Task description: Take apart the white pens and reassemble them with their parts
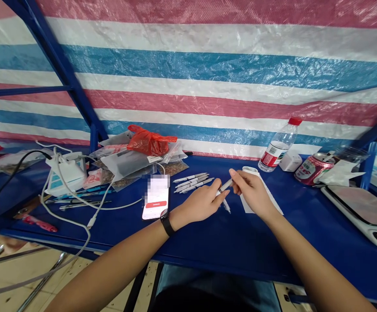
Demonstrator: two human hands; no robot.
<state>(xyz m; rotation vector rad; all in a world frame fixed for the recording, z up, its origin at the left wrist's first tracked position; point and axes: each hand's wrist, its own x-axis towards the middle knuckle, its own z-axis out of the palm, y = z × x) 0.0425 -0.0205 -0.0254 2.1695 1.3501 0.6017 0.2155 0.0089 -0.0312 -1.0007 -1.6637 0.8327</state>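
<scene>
My left hand [204, 200] and my right hand [251, 190] meet over the blue table [227, 242], fingers pinched on a white pen [224, 190] held between them. The left fingers grip its lower part, with the tip pointing down toward the table. The right fingers hold its upper end. A black band sits on my left wrist. Just behind my hands lies a small row of white pens [193, 182]. A white paper sheet [245, 204] lies under my right hand.
A phone [156, 197] with a lit screen lies left of my hands. Further left are a white charger with cables [67, 173], plastic bags and a red bag [149, 142]. A water bottle [277, 147], a red can [310, 168] and a scale [360, 208] stand at the right.
</scene>
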